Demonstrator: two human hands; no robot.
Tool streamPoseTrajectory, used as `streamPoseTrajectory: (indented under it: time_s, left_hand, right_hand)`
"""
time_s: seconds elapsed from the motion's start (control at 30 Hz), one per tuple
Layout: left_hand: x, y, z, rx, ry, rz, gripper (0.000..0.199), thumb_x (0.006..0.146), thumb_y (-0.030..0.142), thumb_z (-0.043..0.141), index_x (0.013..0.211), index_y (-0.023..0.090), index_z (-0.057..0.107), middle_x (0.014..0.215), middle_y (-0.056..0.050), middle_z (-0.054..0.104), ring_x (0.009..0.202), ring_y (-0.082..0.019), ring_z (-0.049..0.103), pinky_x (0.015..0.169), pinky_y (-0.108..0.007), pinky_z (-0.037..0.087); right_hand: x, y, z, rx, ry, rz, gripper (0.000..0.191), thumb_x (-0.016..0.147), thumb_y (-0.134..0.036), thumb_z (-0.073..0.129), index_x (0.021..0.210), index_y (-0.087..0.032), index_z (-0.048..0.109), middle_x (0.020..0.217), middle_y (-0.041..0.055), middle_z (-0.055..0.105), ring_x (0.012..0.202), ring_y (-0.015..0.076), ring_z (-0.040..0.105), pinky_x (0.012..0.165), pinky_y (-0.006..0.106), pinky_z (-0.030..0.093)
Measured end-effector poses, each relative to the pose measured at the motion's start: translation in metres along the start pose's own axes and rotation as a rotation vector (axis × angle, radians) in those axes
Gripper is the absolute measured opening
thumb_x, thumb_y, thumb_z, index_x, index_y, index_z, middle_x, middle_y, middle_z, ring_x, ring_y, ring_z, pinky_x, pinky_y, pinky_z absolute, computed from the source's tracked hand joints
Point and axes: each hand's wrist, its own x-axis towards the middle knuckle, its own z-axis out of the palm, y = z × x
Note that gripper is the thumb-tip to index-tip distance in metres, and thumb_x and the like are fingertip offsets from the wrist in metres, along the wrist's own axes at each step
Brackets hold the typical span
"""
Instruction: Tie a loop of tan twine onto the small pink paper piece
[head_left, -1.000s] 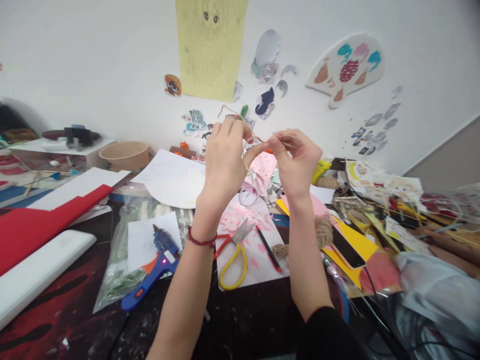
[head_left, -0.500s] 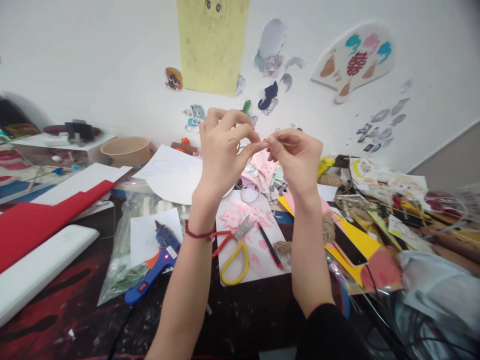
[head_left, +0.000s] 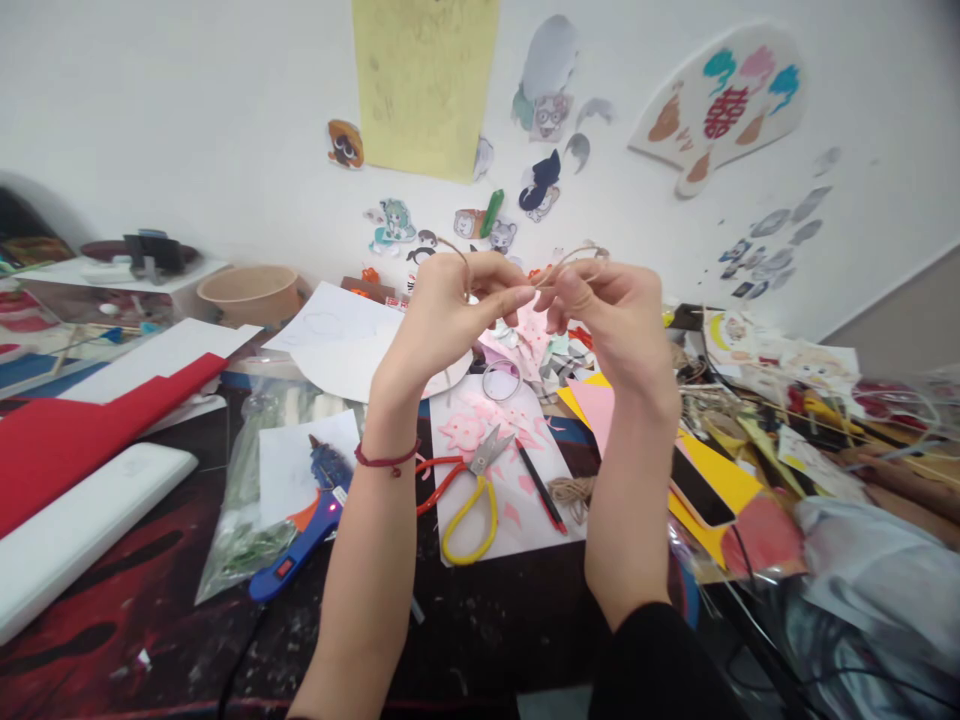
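- Left hand (head_left: 452,302) and right hand (head_left: 619,308) both pinch thin tan fibre twine (head_left: 562,261), 12 o'clock from red-and-yellow-handled metal scissors (head_left: 479,466).
- Twine likely light, soft, grippy; take mid-strand.

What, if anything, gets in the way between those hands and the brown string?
Nothing that I can see: the right hand pinches the brown string, and some of it lies against the left hand too. The scissors are lower down, on the paper.
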Motion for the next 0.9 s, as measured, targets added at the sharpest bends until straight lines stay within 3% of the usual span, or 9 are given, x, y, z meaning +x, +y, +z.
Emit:
streamPoseTrajectory:
  time_s: [0.17,0.5,0.7,0.9]
  left_hand:
    - [0.0,0.0,-0.003,0.044,-0.082,-0.026,0.035,0.088,0.05,0.073,0.079,0.016,0.073,0.067,-0.005,0.071,0.063,-0.014,0.066,0.058,-0.026,0.053]
    - [-0.002,0.004,-0.005,0.027,-0.213,-0.084,0.032,0.086,0.046,0.076,0.075,0.017,0.074,0.067,-0.004,0.073,0.06,-0.014,0.066,0.056,-0.026,0.053]
    - [-0.003,0.004,-0.009,0.003,-0.215,-0.09,0.034,0.086,0.051,0.075,0.08,0.017,0.075,0.071,-0.006,0.074,0.065,-0.015,0.068,0.059,-0.026,0.054]
    - [-0.005,0.003,-0.02,0.056,-0.237,-0.096,0.031,0.09,0.043,0.071,0.074,0.017,0.068,0.072,-0.005,0.07,0.069,-0.014,0.064,0.063,-0.026,0.051]
  right_hand:
    - [-0.004,-0.005,-0.008,-0.017,-0.071,0.043,0.028,0.077,-0.047,0.084,0.076,-0.02,0.075,0.068,0.0002,0.069,0.054,0.0093,0.058,0.048,0.023,0.05]
    - [-0.005,-0.002,-0.015,0.004,-0.367,0.116,0.035,0.083,-0.052,0.077,0.074,-0.018,0.075,0.066,0.0011,0.069,0.055,0.0108,0.062,0.051,0.023,0.052]
    - [-0.006,-0.002,-0.015,0.043,-0.329,0.064,0.034,0.084,-0.05,0.077,0.072,-0.018,0.074,0.064,0.0003,0.066,0.053,0.0097,0.061,0.049,0.023,0.051]
    - [-0.006,-0.003,-0.017,0.046,-0.366,0.051,0.035,0.083,-0.049,0.078,0.07,-0.017,0.072,0.065,-0.0001,0.065,0.053,0.0082,0.059,0.049,0.022,0.05]
